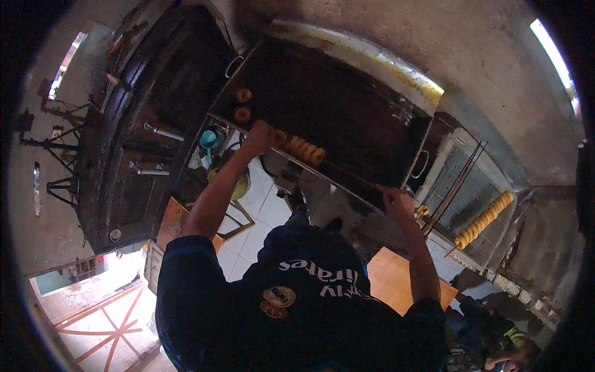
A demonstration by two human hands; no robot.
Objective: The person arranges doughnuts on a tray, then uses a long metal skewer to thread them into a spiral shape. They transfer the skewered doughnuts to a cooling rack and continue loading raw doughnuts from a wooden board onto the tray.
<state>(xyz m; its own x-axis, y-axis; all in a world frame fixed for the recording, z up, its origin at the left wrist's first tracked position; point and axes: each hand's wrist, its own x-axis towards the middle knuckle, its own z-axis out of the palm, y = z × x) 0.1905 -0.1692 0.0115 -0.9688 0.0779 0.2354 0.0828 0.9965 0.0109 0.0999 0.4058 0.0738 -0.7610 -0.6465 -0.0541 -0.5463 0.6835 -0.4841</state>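
A thin dark stick (pixel 350 174) lies along the near rim of a wide, dark rectangular vat (pixel 338 183). Several golden ring doughnuts (pixel 304 150) are threaded side by side on its left part. My right hand (pixel 396 202) is closed around the stick's right end, by the vat's near right corner. At the left end of the row, my left hand (pixel 260 137) has its fingers closed, right against the doughnuts; what they pinch is hidden. Two loose doughnuts, one farther (pixel 243 95) and one nearer (pixel 242 115), lie inside the vat beyond my left hand.
Right of the vat, a pale-edged tray (pixel 508 164) bears bare sticks (pixel 455 186) and a full stick of doughnuts (pixel 484 221). A blue cup (pixel 209 139) and greenish basin (pixel 240 186) are at left. A wooden board (pixel 396 276) and another person (pixel 489 335) are lower right.
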